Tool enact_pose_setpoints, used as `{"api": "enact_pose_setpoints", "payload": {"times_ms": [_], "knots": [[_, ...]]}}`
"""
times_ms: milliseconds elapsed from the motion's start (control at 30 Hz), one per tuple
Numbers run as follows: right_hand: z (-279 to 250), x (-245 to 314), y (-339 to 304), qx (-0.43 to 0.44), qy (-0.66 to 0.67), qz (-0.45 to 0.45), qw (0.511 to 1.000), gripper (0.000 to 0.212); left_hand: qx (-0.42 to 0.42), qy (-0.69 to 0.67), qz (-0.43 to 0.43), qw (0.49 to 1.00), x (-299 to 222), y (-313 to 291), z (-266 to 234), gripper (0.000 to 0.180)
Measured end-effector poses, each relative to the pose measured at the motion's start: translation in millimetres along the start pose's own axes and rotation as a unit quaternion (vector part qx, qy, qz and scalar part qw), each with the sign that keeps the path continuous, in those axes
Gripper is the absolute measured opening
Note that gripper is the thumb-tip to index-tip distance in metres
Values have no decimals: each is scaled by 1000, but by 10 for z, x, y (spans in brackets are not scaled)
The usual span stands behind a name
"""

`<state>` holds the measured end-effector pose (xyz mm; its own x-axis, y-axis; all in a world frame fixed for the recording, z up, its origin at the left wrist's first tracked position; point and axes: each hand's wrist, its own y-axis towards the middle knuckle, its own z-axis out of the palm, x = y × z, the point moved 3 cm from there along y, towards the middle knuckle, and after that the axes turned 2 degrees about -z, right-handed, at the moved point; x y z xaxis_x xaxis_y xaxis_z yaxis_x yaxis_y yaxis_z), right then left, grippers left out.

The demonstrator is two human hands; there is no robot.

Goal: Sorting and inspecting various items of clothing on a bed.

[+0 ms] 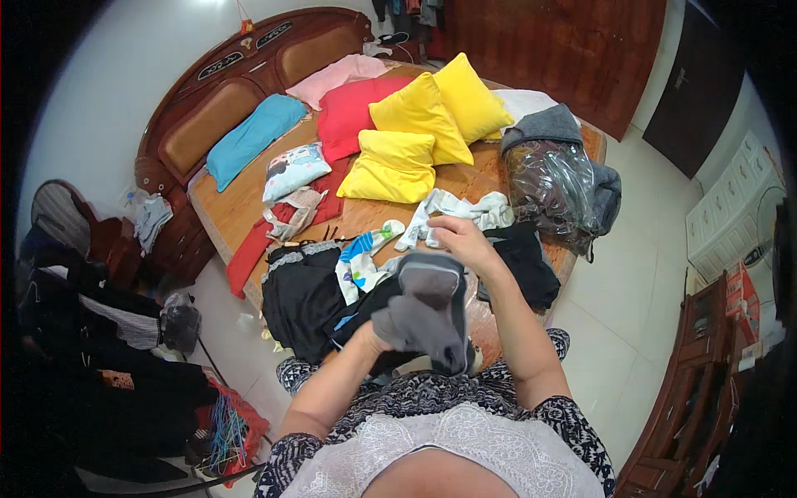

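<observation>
A grey piece of clothing (432, 307) with a paler edge hangs in front of me over the bed's near edge; its exact kind is unclear. My left forearm reaches into its folds, and the cloth covers that hand's fingers. Just above the garment's far end is my right hand (466, 243), its fingers stretched to the left with nothing visible in them. Beyond it lies a crumpled white cloth (452, 205). Black clothes (303, 290) are heaped on the left, with a white cloth patterned in blue and green (361, 257) across them. More black clothing (527, 266) sits to the right.
Yellow pillows (387, 167), a red pillow (353, 112) and a blue pillow (253, 141) lie across the bed (486, 170). A clear plastic bag of dark bedding (552, 187) stands at its right. Hanging clothes (91, 315) crowd the left; a wooden cabinet (677, 398) is at right.
</observation>
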<state>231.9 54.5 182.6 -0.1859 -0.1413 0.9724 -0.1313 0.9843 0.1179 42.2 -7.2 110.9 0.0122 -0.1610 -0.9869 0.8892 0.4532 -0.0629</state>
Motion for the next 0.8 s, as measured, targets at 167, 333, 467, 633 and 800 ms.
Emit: {"api": "enact_pose_setpoints", "payload": {"times_ms": [167,333,467,633,800], "knots": [[-137,36,-170,-110,37,-74,990,26,-183,-295,30,937,-652,-30,-395,48],[-70,-26,-303,-147,172,-21,974,23,-249,-343,112,899,-1008,-67,-538,54],[106,-69,-347,-133,221,-53,965,25,-226,-406,177,868,-1155,0,-552,57],[419,-190,-243,-55,216,-76,972,35,-269,-402,181,856,-1200,-11,-524,60],[437,-129,-239,-48,222,-186,956,44,-281,-390,153,863,-1206,-74,-446,54]]}}
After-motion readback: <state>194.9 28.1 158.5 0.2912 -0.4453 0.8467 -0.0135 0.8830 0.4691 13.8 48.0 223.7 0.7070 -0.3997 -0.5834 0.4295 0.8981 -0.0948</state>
